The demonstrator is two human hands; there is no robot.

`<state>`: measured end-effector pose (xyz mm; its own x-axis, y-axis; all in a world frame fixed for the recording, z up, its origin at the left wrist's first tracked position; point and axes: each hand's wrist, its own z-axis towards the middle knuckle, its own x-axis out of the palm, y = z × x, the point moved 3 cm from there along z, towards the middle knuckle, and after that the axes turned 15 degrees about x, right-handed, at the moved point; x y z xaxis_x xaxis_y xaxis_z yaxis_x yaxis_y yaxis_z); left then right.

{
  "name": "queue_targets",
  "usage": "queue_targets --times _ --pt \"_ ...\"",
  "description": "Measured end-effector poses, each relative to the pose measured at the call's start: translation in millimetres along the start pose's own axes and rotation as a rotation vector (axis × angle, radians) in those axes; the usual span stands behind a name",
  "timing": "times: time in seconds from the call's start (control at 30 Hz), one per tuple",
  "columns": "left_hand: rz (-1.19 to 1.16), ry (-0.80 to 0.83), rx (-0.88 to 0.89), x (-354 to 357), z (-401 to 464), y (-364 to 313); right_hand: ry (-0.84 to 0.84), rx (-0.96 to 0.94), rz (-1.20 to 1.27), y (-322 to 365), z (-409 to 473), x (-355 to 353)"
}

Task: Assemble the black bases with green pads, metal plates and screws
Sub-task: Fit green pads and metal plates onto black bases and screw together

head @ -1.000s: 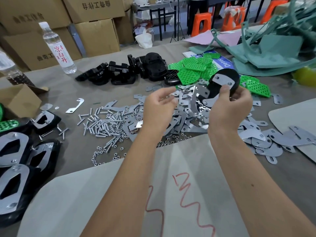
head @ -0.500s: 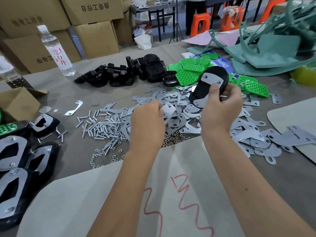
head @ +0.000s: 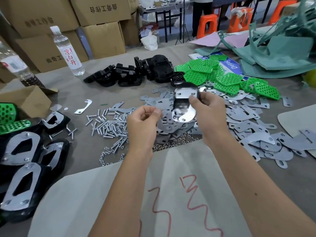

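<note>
Above the plates — black base [head: 185,103], two shiny plates on.

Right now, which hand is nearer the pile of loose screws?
Left. The left hand hovers at the right edge of the screw pile; the right hand is farther right, gripping a black base above the metal plates.

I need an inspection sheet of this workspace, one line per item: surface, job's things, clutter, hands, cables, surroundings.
Surface: grey table, partly under a pale sheet.
Job's things: black bases, green pads, metal plates, screws, finished units.
Clutter: water bottle, teal offcuts.
Hands: right hand grips a plated base; left hand pinches something too small to tell.
Cables: nothing seen.
Surroundings: cardboard boxes, orange stools.
</note>
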<state>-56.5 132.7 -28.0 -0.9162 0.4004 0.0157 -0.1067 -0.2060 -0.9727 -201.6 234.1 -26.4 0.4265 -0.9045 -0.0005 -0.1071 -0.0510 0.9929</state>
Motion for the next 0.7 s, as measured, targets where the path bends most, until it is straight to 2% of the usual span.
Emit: queue_targets --times 0.1,0.2,0.3,0.7 --pt "-0.097 0.000 -0.012 -13.0 -2.1 -3.0 0.207 0.034 -0.019 -1.5 -12.6 14.8" --pt "-0.132 0.042 -0.024 -25.5 -5.0 -3.7 0.315 -0.013 -0.094 -2.5 -23.8 27.1" --pt "-0.124 0.051 -0.033 -34.3 -5.7 -1.8 0.336 -0.061 -0.136 -5.3 -30.6 33.8" --pt "-0.109 0.092 -0.106 -39.7 0.1 11.6 0.337 -0.067 -0.129 -9.3 -31.0 35.4"
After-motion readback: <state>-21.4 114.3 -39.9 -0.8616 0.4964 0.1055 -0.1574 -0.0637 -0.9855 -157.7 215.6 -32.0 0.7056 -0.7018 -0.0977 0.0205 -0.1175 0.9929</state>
